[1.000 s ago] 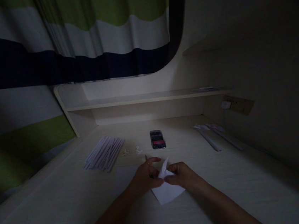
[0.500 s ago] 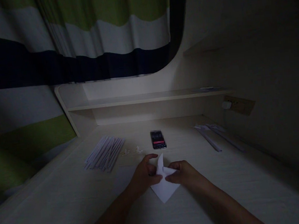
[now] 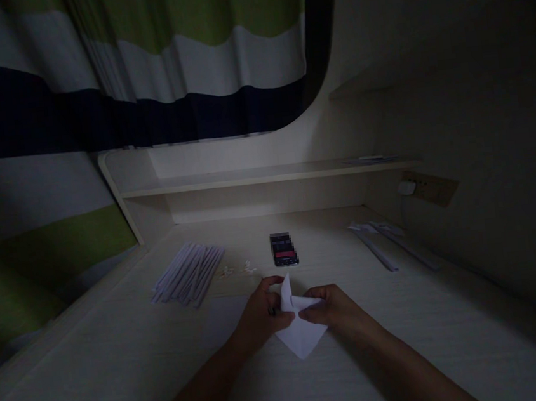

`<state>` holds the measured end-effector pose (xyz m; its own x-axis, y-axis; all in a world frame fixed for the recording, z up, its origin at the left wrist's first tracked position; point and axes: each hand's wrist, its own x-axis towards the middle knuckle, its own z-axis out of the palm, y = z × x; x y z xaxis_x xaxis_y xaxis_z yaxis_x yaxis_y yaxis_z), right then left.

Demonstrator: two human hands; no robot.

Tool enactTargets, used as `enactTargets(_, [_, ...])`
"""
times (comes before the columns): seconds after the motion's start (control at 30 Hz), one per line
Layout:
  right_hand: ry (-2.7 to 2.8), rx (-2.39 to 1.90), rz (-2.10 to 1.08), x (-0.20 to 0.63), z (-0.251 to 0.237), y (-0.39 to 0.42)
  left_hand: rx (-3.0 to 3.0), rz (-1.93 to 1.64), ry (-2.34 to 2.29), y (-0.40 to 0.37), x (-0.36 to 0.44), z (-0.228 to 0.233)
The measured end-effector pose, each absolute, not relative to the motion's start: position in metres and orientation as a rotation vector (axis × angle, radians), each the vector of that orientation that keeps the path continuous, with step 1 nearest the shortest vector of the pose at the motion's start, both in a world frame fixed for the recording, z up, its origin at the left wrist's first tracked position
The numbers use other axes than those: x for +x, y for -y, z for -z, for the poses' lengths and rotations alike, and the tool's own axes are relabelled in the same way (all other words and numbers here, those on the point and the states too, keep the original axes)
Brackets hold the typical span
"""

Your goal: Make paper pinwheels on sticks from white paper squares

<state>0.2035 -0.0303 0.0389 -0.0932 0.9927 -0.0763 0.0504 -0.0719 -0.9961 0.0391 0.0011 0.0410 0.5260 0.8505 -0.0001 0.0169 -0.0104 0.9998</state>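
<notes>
Now, in the head view, both hands pinch a folded white paper point(image 3: 301, 331) on the pale desk point(image 3: 124, 381): the left hand point(image 3: 263, 316) clamps its left side, the right hand point(image 3: 333, 308) its right. Compared with a second ago, the paper's raised flap stands more upright and its lower point sits slightly nearer the phone point(image 3: 283, 250). The stack of paper strips point(image 3: 187, 274) at the left is unmoved.
</notes>
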Motion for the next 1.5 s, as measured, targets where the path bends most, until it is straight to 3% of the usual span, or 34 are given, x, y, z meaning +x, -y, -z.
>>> enactTargets(0.47, [1.404,-1.386,-1.355,0.201,-0.048,0.034,1.489,-0.737,-0.758,-0.002,0.041,-0.036])
enactTargets(0.8, [1.124,-1.085,-1.199,0.208,-0.048,0.028,1.319,-0.934,-0.913,-0.001,0.040,-0.046])
enactTargets(1.0, [1.070,-0.963,-1.267,0.192,-0.036,0.027,1.204,-1.071,-0.967,0.001,0.043,-0.049])
enactTargets(1.23, [1.217,-0.912,-0.760,0.184,-0.035,0.038,1.098,-1.169,-0.949,0.001,0.048,-0.046])
enactTargets(1.5, [1.428,-1.088,-0.752,0.183,-0.032,0.040,1.067,-1.169,-0.924,0.007,0.050,-0.046])
